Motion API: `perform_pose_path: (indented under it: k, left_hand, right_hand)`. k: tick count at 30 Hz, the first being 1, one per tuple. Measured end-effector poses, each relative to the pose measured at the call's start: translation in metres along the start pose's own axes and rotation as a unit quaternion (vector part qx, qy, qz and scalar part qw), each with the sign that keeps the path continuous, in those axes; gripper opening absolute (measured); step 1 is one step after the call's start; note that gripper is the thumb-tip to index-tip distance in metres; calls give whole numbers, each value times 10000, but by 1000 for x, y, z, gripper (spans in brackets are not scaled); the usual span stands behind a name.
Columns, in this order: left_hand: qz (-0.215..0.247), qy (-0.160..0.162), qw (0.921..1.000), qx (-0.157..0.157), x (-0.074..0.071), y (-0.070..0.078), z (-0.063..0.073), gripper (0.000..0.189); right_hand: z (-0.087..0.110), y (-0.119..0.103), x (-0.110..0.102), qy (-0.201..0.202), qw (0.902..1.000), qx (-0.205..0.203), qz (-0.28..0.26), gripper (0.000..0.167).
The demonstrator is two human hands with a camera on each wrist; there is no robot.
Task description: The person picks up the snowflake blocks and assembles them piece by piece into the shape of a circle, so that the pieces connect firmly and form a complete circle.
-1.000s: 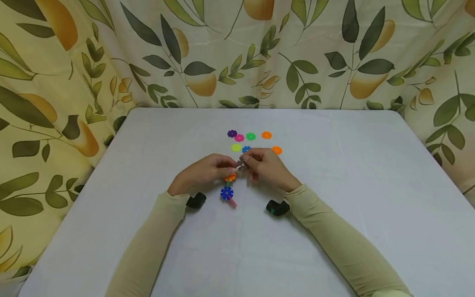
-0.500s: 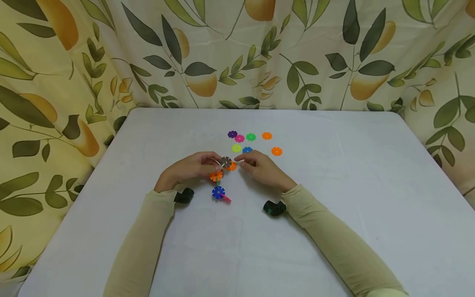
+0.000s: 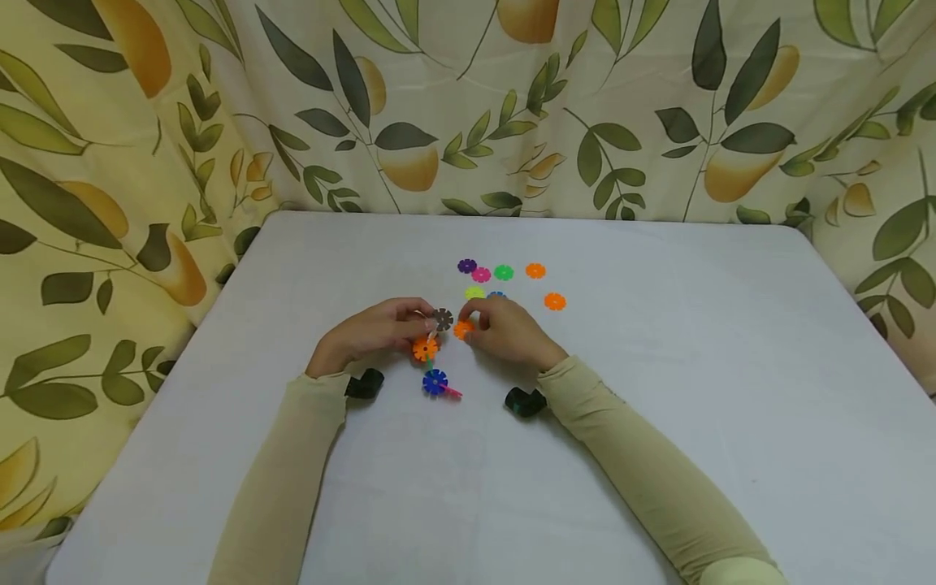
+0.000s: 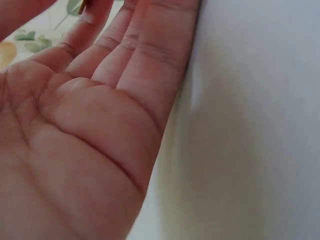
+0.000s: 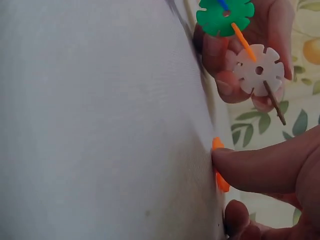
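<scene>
My left hand (image 3: 380, 331) holds a chain of interlocking flower-shaped plastic discs by its upper end. A brown disc (image 3: 443, 319) stands at the top, slotted into a white disc (image 5: 270, 72). Below hang an orange disc (image 3: 425, 349), a green disc (image 5: 216, 21), a blue disc (image 3: 435, 382) and a pink disc (image 3: 452, 392). Just right of the chain, my right hand (image 3: 515, 331) pinches a loose orange disc (image 3: 463, 329) at the tabletop, its thumb (image 5: 250, 167) against the disc. In the left wrist view the palm fills most of the picture and the chain is hidden.
Behind my hands, loose discs lie on the white table (image 3: 658, 366): purple (image 3: 466, 266), pink (image 3: 481, 275), green (image 3: 504, 272), yellow (image 3: 475, 292), two orange, and a blue disc (image 3: 497, 296) partly behind my right hand. A patterned curtain (image 3: 512, 106) surrounds the table.
My hands were together at the brown disc, then parted, the left moving leftward with the chain. My right hand let go of the chain and took hold of the loose orange disc.
</scene>
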State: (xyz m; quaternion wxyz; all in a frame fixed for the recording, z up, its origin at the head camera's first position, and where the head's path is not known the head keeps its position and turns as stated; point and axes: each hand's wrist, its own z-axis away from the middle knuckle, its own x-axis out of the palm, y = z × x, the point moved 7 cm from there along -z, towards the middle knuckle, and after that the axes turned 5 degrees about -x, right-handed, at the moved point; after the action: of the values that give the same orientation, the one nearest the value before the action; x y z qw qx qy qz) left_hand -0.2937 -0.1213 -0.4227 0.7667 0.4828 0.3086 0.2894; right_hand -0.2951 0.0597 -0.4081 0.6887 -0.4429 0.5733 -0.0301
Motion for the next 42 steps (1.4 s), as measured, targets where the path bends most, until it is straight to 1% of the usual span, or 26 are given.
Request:
perform_pose_path:
  k: [4, 7, 9, 13, 17, 21, 24, 27, 29, 31, 35, 38, 42]
  left_hand:
    - [-127, 8, 9999, 63, 4, 3, -4, 24]
    - [-163, -77, 9998, 122, 10, 5, -6, 21]
    - [-164, -164, 9996, 169, 15, 6, -7, 21]
    - [-158, -312, 9990, 273, 23, 8, -10, 20]
    - [-327, -237, 9987, 302, 28, 10, -13, 21]
    - [-593, -44, 9978, 279, 29, 12, -15, 22]
    - [-707, 147, 9970, 279, 30, 14, -15, 23]
    - [-700, 339, 9966, 276, 30, 16, -15, 23]
    - [-611, 405, 9969, 271, 31, 18, -15, 23]
    - [-464, 414, 9977, 278, 32, 20, -15, 23]
    - [-183, 406, 9987, 258, 35, 20, -16, 21]
    - [-116, 436, 9986, 278, 36, 20, -18, 21]
    - [-63, 409, 9985, 350, 38, 22, -18, 21]
  right_hand:
    - [4, 4, -2, 14, 9997, 193, -132, 22]
    - [11, 9, -6, 67, 9990, 258, -356, 18]
    - [18, 11, -9, 144, 9982, 227, -540, 15]
    - [31, 14, -17, 427, 9959, 23, -794, 10]
    - [40, 12, -22, 669, 9921, -67, -1059, 9]
    - [43, 7, -22, 568, 9869, -41, -1507, 9]
    - [42, 4, -20, 482, 9838, -106, -1726, 9]
    - [41, 0, -22, 558, 9822, -276, -1775, 8]
    - [41, -2, -23, 632, 9807, -383, -1810, 8]
    - [41, -4, -24, 697, 9798, -455, -1816, 9]
    - [42, -5, -26, 793, 9801, -456, -1763, 10]
    - [42, -6, -27, 850, 9812, -461, -1668, 10]
    - [42, -7, -28, 898, 9814, -570, -1601, 10]
